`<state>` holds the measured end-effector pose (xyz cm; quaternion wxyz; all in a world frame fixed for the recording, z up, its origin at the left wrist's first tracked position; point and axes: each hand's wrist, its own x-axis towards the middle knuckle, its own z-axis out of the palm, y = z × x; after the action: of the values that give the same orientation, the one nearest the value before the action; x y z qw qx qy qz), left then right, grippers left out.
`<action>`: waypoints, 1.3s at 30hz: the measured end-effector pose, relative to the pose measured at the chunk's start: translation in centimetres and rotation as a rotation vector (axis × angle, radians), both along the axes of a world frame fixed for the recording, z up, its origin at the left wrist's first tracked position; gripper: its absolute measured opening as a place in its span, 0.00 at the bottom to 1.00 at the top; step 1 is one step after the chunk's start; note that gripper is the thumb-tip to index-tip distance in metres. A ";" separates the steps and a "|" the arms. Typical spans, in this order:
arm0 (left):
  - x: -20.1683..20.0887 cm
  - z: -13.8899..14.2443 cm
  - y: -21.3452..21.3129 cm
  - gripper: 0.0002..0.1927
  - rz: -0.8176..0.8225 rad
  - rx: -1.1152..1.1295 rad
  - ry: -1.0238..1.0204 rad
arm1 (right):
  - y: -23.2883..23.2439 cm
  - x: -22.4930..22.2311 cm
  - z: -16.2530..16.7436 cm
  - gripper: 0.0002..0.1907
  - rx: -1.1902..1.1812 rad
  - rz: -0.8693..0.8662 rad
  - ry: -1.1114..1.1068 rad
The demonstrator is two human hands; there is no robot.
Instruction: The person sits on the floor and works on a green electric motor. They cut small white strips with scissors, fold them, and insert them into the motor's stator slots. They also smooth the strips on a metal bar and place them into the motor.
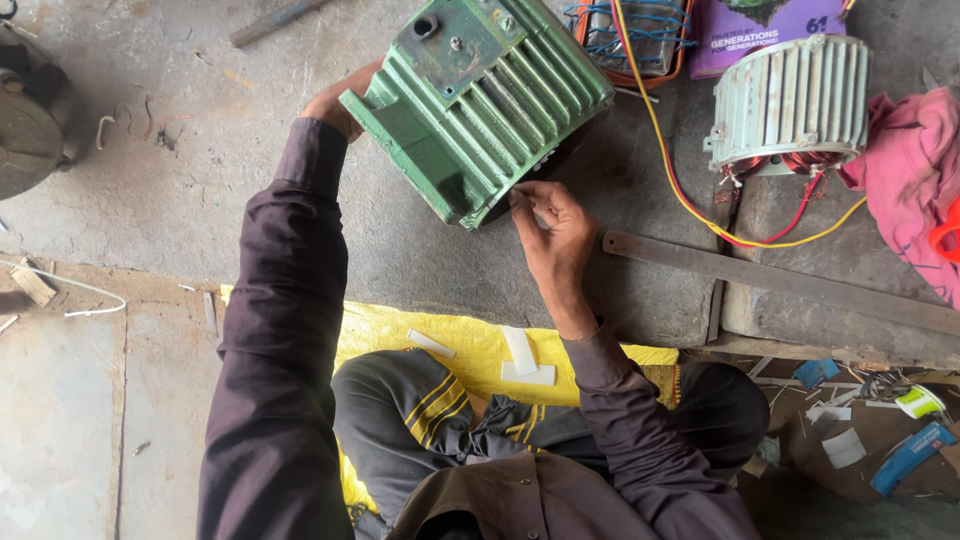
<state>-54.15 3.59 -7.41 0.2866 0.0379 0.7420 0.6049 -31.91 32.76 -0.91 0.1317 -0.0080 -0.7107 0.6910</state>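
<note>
A green ribbed motor housing (480,100) lies tilted on the concrete floor in front of me. My left hand (335,100) reaches round its far left side and holds it steady; most of the hand is hidden behind the casing. My right hand (550,225) is at the housing's lower right open end, fingers pinched on a small white strip (524,200) at the opening. Three white strips (520,358) lie on the yellow sheet (400,335) over my lap.
A pale green motor stator (790,105) with copper windings and red and yellow wires (690,195) sits at the right. A pink cloth (905,180), a flat metal bar (780,280), a purple book (765,35) and a wire-filled orange box (635,35) surround it.
</note>
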 end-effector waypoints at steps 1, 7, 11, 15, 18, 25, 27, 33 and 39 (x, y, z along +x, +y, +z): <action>0.1 0.2 0.2 0.35 0.070 0.096 -0.118 | 0.0 0.1 0.1 0.07 0.025 -0.002 -0.003; 0.6 1.4 0.5 0.37 -0.084 0.036 0.065 | -0.2 0.0 0.7 0.07 0.026 -0.015 -0.027; 0.8 1.8 0.7 0.37 -0.048 -0.050 0.060 | -0.2 0.0 0.8 0.07 0.048 -0.019 -0.044; 1.0 2.1 0.7 0.36 -0.114 -0.181 0.196 | -0.5 -0.2 0.5 0.05 -0.010 -0.022 -0.027; 1.1 2.1 0.5 0.35 -0.125 -0.166 0.207 | -0.8 -0.3 0.3 0.06 0.035 -0.043 0.018; 0.9 1.7 0.7 0.36 -0.077 -0.070 0.110 | -1.0 -0.3 0.0 0.06 0.144 -0.049 0.101; 1.1 1.9 0.7 0.35 -0.067 -0.161 0.134 | -0.9 -0.2 0.1 0.05 0.129 -0.048 0.114; 0.3 2.5 0.4 0.35 -0.085 -0.189 0.026 | -0.6 -0.1 0.4 0.06 -0.057 -0.036 0.058; 0.4 1.4 0.2 0.33 -0.034 -0.104 0.078 | -0.5 -0.2 0.6 0.06 -0.070 -0.033 0.047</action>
<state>-53.70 3.74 -5.98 0.2693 0.0589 0.7822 0.5587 -32.15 32.25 -0.32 0.1595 -0.0079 -0.6825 0.7132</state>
